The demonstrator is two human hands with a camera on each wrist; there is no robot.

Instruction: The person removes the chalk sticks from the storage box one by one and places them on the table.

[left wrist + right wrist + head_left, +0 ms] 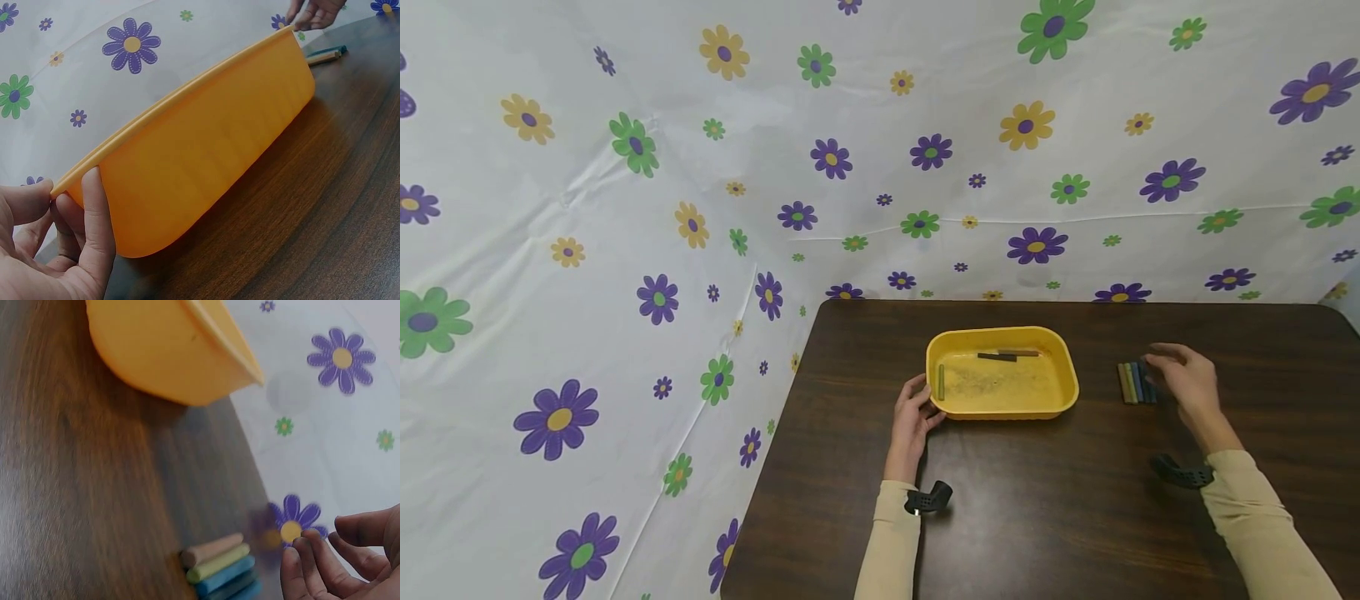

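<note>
A yellow plastic tray [1000, 414] sits on the table. My left hand [912, 423] pinches its left end, thumb on the rim and fingers under it, as the left wrist view shows. Inside the tray lie a black chalk stick [997, 357], a brown one [1028, 353] and a green one [942, 382]. To the right of the tray, several chalk sticks [220, 567] stand side by side in a row: brown, yellow, blue and darker teal. My right hand [1186, 385] hovers at the row's right end, its fingers loosely bent, smudged at the tips and holding nothing.
The dark wooden table [1037, 517] meets a white flowered sheet [865, 108] at its back edge. More of that sheet hangs along the left side. Black camera mounts [929, 497] sit on both wrists. Dusty smears mark the tray's floor.
</note>
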